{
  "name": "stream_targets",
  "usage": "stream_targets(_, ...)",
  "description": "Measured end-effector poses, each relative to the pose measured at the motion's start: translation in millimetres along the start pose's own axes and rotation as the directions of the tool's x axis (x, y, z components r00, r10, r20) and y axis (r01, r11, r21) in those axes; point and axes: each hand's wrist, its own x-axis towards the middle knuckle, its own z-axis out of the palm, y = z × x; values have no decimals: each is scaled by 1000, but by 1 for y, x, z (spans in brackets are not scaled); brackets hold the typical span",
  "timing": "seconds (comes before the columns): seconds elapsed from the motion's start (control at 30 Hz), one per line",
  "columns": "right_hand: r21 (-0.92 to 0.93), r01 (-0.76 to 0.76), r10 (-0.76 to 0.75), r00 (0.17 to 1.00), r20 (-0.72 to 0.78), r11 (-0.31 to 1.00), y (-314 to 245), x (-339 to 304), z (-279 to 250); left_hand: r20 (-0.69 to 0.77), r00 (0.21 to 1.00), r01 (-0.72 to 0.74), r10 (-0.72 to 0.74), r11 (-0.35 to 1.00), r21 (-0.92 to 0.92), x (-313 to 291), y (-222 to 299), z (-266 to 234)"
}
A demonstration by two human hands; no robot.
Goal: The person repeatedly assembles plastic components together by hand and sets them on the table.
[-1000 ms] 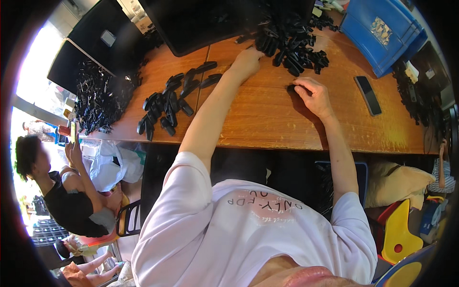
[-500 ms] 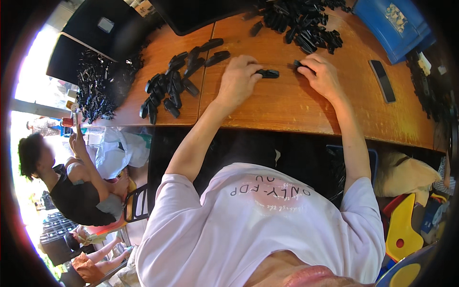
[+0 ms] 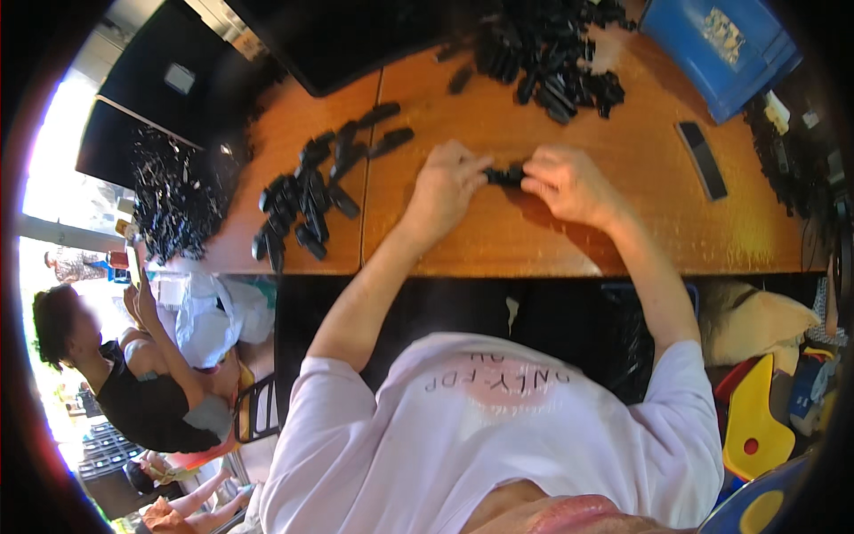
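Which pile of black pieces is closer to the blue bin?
The far pile of black pieces, right of the hands, lies beside the blue bin. The other pile lies on the table's left side.

Left hand (image 3: 445,185) and right hand (image 3: 565,182) pinch one black part (image 3: 505,174); wooden table (image 3: 498,231) beneath.

I see a small black plastic part (image 3: 507,173), matt, pinched between my left hand (image 3: 445,187) and right hand (image 3: 565,182) over the smooth, lightly glossy orange-brown wooden table (image 3: 498,240). At one o'clock sits a shiny blue plastic bin (image 3: 716,44); at nine o'clock, crumpled white plastic bags (image 3: 209,307).
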Motion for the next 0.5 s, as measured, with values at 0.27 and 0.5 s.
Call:
stream_targets(0.27, -109, 76, -84, 994, -70, 991, -6, 17, 21, 22, 997, 72, -71, 997, -32, -1, 14, 0)
stream_targets(0.5, -467, -360, 193, 910, -368, 808, 91, -34, -52, -70, 997, 34, 25, 688, 725, 9, -16, -66)
